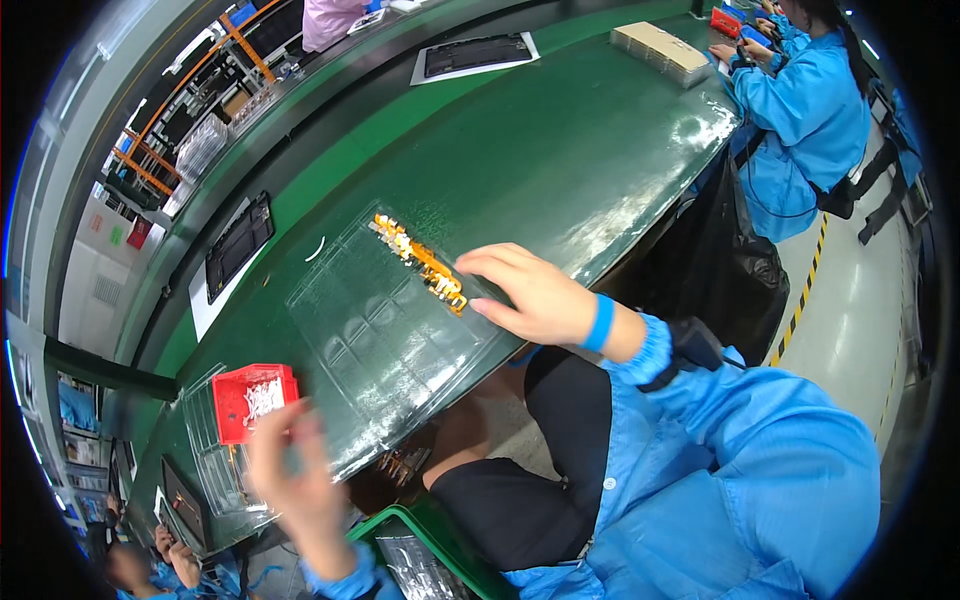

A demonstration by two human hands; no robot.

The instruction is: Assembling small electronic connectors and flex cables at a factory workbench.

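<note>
A clear plastic compartment tray point(385, 335) lies on the green bench, overhanging its near edge. A row of small orange and gold flex parts point(425, 265) sits along its far right side. My right hand point(530, 295) rests on the tray's right edge, fingertips touching the orange parts. My left hand point(295, 475) is blurred, raised just in front of a small red bin point(235, 395) of tiny pale parts; whether it holds anything I cannot tell.
A black panel on a white sheet point(237, 245) lies left on the conveyor, another point(475, 52) farther back. A stack of tan boxes point(660, 48) stands far right beside a seated person in blue point(810, 110). A green crate point(420, 555) sits below.
</note>
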